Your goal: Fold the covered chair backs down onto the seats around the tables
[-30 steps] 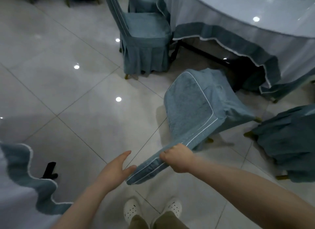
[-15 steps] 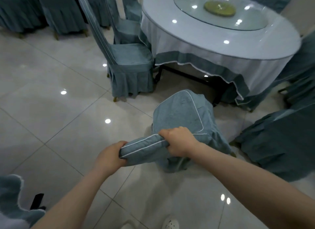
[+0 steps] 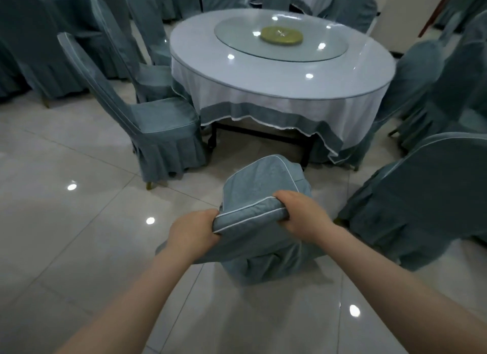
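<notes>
A chair in a blue-grey cover with white piping (image 3: 261, 185) stands right in front of me, its seat toward the round table (image 3: 284, 90). I hold the top edge of its back with both hands. My left hand (image 3: 192, 235) grips the left end of that edge and my right hand (image 3: 303, 214) grips the right end. The back leans toward me, so I look down along it onto the seat. The chair's legs are hidden under its skirt.
An upright covered chair (image 3: 158, 121) stands left of the table, with more behind it. Other covered chairs (image 3: 427, 206) crowd the right side. The table carries a white cloth and a glass turntable (image 3: 282, 37). Glossy tiled floor (image 3: 66, 222) spreads to my left.
My left hand, open a second ago, has closed on the chair back's left end. The chair has swung from tilted on its side to facing the table, and my view has lifted.
</notes>
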### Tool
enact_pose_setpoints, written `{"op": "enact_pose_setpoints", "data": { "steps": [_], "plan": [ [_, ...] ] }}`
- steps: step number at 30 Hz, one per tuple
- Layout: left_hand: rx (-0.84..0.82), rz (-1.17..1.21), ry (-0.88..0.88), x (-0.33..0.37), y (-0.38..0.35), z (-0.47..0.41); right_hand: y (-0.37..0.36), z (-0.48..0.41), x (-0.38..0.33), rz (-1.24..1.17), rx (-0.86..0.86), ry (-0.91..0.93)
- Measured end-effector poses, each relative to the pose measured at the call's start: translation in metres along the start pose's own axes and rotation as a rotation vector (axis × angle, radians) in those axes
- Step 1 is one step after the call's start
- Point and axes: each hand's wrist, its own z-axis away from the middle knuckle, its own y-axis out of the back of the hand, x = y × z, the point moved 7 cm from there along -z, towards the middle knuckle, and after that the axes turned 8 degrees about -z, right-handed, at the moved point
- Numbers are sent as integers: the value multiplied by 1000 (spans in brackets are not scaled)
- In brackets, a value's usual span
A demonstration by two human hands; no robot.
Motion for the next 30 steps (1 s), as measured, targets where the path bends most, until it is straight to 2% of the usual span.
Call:
{"op": "enact_pose_setpoints", "data": {
  "steps": [6, 9, 13, 17, 22, 30],
  "plan": [
    [62, 68, -133, 71, 7, -20, 25, 18, 3, 102, 100, 199],
    [95, 113, -232, 101, 9, -28, 29, 24, 20, 229, 123, 134],
    [137, 204, -311, 129, 10, -33, 48, 34, 55, 253, 228, 28],
    [145, 238, -284, 143, 3, -38, 65, 40, 85, 240, 235, -46],
    [103, 208, -261, 160, -6, -48, 81, 49, 120, 235, 231, -123],
    [56, 9, -334, 192, 4, -99, 84, 46, 164, 219, 252, -228]
  ]
}}
